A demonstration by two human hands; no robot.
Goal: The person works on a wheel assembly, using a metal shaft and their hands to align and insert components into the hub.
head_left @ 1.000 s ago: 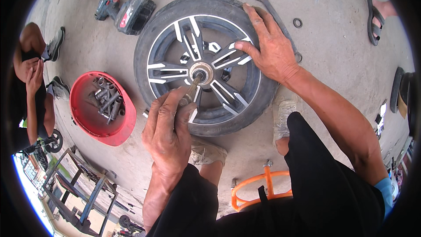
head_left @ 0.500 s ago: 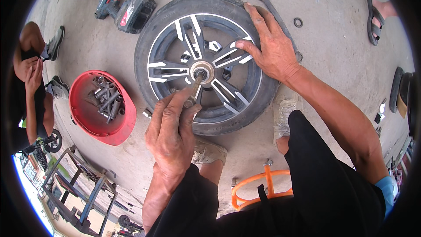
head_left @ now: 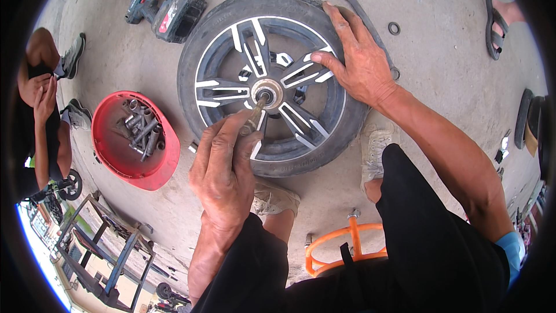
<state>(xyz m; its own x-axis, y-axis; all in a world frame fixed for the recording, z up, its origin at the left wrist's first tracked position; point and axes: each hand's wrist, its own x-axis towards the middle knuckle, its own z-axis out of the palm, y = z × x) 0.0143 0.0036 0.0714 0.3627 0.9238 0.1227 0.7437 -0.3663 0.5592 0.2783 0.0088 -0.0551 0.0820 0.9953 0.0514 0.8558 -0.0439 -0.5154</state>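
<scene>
A wheel with a black tire (head_left: 294, 161) and black-and-white spoked rim lies flat on the ground, its hub (head_left: 267, 87) at the middle. My left hand (head_left: 223, 168) pinches a brass-coloured metal shaft (head_left: 257, 111), whose tip sits in the hub's hole; the fingers hide its near end. My right hand (head_left: 362, 58) grips the wheel at its upper right, thumb on a spoke and fingers over the tire. A long open-ended wrench (head_left: 363, 16) lies beside that hand, partly behind it.
A cordless impact wrench (head_left: 168, 14) lies upper left. A red helmet (head_left: 106, 139) holds several sockets. A seated person (head_left: 43, 95) is at left, a sandalled foot (head_left: 495, 29) at right. A small ring (head_left: 394, 28), a metal frame (head_left: 98, 255) and an orange tubular stand (head_left: 339, 232) surround me.
My left hand and the shaft shifted slightly toward the right, then back toward the left and up. The wheel appears marginally higher in view; my right hand keeps its grip.
</scene>
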